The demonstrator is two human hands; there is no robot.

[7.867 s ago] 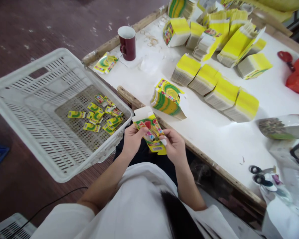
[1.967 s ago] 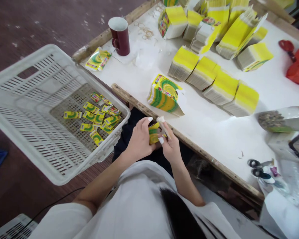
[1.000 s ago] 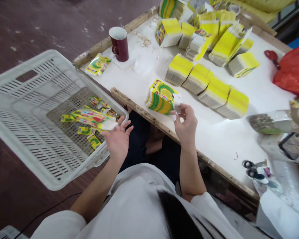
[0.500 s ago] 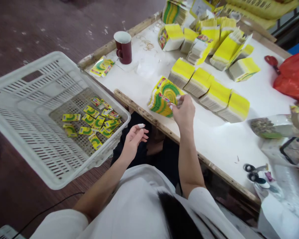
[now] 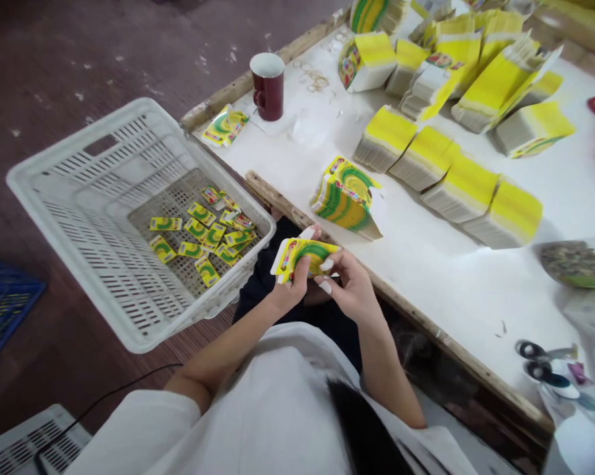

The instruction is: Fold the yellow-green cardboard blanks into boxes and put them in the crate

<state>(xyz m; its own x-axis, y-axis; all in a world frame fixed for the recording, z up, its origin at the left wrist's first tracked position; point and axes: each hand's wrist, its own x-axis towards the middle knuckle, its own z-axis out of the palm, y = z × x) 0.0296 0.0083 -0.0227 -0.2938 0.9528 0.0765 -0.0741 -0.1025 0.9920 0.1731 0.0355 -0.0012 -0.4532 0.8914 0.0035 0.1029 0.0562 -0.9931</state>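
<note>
A flat yellow and green printed carton blank [image 5: 305, 254] is held over my lap by both hands. My left hand [image 5: 288, 290] grips its left side with curled fingers. My right hand [image 5: 349, 290] pinches its right edge. Just beyond, on the white table [image 5: 426, 264], leans a stack of the same carton blanks [image 5: 345, 198]. To my left stands a white slotted plastic crate [image 5: 104, 218] with several small folded yellow and green cartons [image 5: 198, 231] on its bottom.
A dark red mug [image 5: 268, 84] stands at the table's far left corner, beside a loose carton [image 5: 225, 125] and rubber bands. Many yellow bundles of blanks [image 5: 456, 185] fill the back of the table. Scissors [image 5: 545, 359] lie at the right. A blue crate [image 5: 3, 303] sits on the floor.
My right hand took a fresh blank off the stack and brought it back to my lap. My left hand, open and empty before, has closed on that blank.
</note>
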